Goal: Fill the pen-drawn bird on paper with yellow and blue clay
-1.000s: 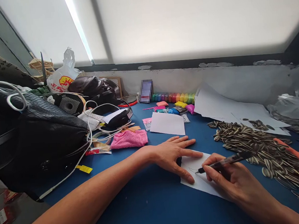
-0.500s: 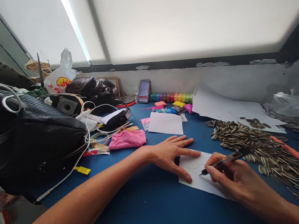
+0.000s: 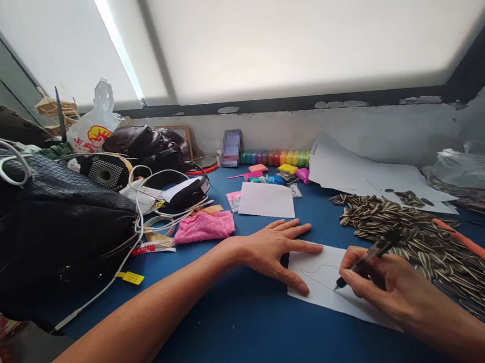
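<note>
Where marked, wht paper (image 3: 318,293) has thin dk curvy line (image 3: 317,281).

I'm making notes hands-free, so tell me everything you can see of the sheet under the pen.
The sheet is white, looks like paper and lies flat on the blue table. A thin, dark, curving outline comes to a point at its left. The spread left hand has its thumb and index finger on the sheet; the right hand covers its right part, holding a black pen whose tip appears to touch it.
</note>
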Demonstrator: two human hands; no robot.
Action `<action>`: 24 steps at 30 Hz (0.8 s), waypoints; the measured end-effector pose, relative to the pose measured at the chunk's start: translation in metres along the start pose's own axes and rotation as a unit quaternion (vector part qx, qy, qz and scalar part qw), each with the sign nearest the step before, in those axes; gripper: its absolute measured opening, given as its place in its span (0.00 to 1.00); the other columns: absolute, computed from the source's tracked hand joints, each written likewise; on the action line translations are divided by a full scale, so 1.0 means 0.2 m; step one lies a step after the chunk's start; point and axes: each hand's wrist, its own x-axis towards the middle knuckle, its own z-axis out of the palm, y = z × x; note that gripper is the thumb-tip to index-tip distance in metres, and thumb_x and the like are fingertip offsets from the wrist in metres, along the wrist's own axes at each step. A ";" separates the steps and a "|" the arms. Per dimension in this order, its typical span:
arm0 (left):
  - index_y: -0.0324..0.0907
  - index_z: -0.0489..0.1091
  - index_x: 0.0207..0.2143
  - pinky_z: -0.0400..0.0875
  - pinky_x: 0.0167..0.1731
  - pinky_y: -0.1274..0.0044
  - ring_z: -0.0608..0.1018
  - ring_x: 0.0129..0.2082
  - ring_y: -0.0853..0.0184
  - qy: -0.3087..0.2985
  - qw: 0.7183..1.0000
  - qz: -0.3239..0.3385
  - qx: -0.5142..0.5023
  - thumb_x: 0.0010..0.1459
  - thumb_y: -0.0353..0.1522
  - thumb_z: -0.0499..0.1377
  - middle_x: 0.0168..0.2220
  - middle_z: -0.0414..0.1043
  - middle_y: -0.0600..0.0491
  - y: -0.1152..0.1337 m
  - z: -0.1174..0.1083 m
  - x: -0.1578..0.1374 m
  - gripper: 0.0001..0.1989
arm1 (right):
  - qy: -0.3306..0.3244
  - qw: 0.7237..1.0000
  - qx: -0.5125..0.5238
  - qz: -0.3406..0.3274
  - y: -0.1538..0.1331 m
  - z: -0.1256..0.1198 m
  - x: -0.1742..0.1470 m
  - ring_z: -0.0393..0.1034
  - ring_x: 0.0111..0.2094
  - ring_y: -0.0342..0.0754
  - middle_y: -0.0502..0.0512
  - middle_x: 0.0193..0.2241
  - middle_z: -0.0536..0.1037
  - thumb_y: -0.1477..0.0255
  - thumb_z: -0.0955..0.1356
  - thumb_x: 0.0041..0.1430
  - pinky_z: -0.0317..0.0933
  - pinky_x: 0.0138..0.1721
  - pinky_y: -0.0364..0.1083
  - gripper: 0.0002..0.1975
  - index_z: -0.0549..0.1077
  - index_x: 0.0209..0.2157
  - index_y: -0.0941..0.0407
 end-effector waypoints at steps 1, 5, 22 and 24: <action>0.52 0.51 0.66 0.31 0.65 0.60 0.34 0.69 0.55 -0.001 1.000 0.000 0.001 0.51 0.56 0.59 0.70 0.31 0.50 0.00 0.00 0.00 0.44 | 0.002 1.000 -0.004 -0.001 0.00 0.00 0.00 0.55 0.24 0.44 0.47 0.22 0.61 0.61 0.60 0.64 0.53 0.26 0.44 0.15 0.67 0.27 0.53; 0.52 0.51 0.66 0.32 0.65 0.59 0.35 0.69 0.54 -0.003 1.000 -0.004 0.002 0.51 0.55 0.60 0.70 0.30 0.51 0.00 0.00 0.00 0.44 | -0.004 1.000 -0.008 -0.001 0.00 -0.03 0.00 0.55 0.24 0.44 0.47 0.22 0.61 0.63 0.60 0.64 0.54 0.25 0.44 0.14 0.66 0.26 0.53; 0.53 0.51 0.66 0.31 0.65 0.59 0.34 0.69 0.54 -0.003 1.000 -0.006 -0.003 0.50 0.56 0.60 0.70 0.31 0.51 0.00 0.00 0.00 0.44 | -0.042 0.997 -0.060 0.021 0.00 -0.10 0.00 0.53 0.20 0.42 0.45 0.18 0.60 0.63 0.63 0.59 0.49 0.20 0.42 0.11 0.67 0.25 0.52; 0.53 0.51 0.66 0.31 0.65 0.59 0.34 0.69 0.55 -0.001 1.000 -0.004 -0.003 0.50 0.56 0.60 0.70 0.31 0.52 0.00 0.00 0.00 0.44 | -0.053 0.996 -0.058 0.032 0.00 -0.10 0.00 0.52 0.20 0.42 0.45 0.19 0.59 0.63 0.63 0.59 0.49 0.21 0.42 0.11 0.67 0.25 0.52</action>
